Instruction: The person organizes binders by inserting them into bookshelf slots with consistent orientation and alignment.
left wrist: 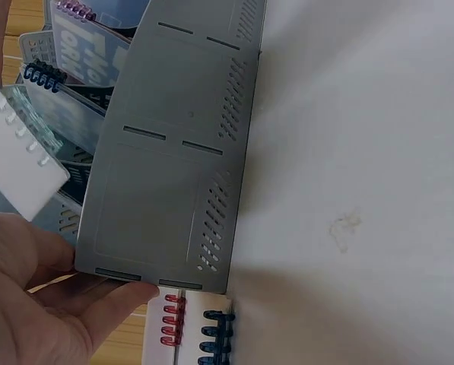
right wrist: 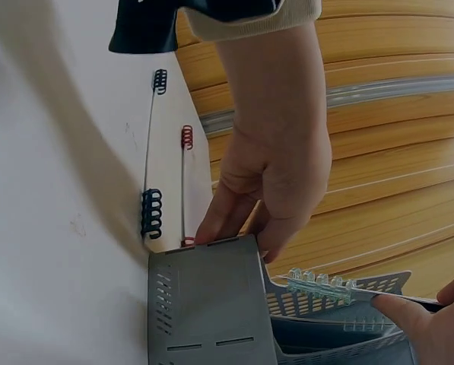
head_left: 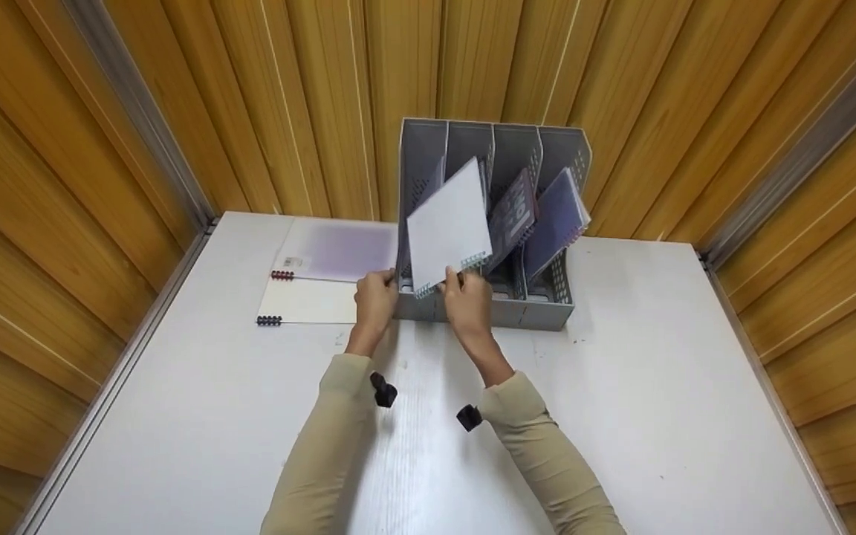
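Note:
A grey file organizer (head_left: 484,316) with several upright compartments stands on the white table. My left hand (head_left: 376,299) grips its front left corner; in the left wrist view the fingers (left wrist: 124,308) lie along the side wall. My right hand (head_left: 467,301) pinches a white-covered spiral notebook (head_left: 449,223) by its bound edge, thumb on top. The notebook is tilted over the left compartments, its pale green rings (right wrist: 318,286) toward me. In compartments to the right lean a dark printed notebook (head_left: 513,215) and a purple notebook (head_left: 556,223).
Left of the organizer, a notebook with a purple-tinted cover and red rings (head_left: 282,276) overlaps a cream one with black rings (head_left: 269,321). Wood-patterned panels (head_left: 398,67) close off the back and sides of the table (head_left: 643,416).

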Tool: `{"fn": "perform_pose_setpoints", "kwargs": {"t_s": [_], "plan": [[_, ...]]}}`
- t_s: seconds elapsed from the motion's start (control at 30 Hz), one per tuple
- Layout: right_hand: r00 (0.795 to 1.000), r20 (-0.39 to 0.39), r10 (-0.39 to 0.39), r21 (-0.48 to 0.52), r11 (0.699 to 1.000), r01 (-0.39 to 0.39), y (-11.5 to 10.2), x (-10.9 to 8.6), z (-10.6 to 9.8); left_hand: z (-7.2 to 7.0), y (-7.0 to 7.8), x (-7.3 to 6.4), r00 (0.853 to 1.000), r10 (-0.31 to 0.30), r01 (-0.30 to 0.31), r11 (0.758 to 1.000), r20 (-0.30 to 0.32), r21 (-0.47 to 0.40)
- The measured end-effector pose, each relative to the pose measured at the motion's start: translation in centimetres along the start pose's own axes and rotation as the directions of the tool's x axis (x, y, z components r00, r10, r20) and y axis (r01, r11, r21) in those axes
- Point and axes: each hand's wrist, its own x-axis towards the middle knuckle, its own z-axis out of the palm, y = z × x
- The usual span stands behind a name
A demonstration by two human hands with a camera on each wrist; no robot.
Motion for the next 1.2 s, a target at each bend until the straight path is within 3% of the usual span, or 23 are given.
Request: {"fn": "perform_pose_setpoints", "kwargs": {"t_s": [0.27,0.43,0.57,0.73,0.87,1.03,1.2], "plan": [[0.996,-0.077,-0.048,-0.107,0.993,0.040,0.1,3.6,3.6,-0.1,0.4,0.1,1.000,0.001,-0.001,1.000,-0.004,0.007],[0.990,-0.103,-0.094,-0.158,0.984,0.077,0.9,4.8,6.0,-0.2,0.6,0.5,1.000,0.020,-0.019,1.000,-0.019,0.008],[0.997,-0.070,-0.039,-0.152,0.988,0.028,1.9,5.0,7.7,-0.1,0.3,0.4,1.000,0.021,-0.021,1.000,-0.009,0.018],[0.997,0.033,0.066,-0.179,0.982,-0.059,3.0,5.3,9.0,-0.1,0.1,0.2,1.000,0.001,-0.001,1.000,0.011,0.012],[0.997,0.059,0.048,-0.201,0.979,-0.035,2.8,5.9,9.3,-0.1,-0.1,0.2,1.000,0.003,-0.003,1.000,0.004,0.020],[0.999,-0.027,-0.039,-0.206,0.978,0.033,2.2,6.8,9.1,0.0,-0.1,0.2,1.000,0.012,-0.012,0.999,0.018,0.030],[0.988,-0.119,-0.102,-0.198,0.977,0.077,2.4,7.4,9.0,0.1,0.1,0.3,1.000,0.007,-0.008,0.999,0.019,0.038]]}}
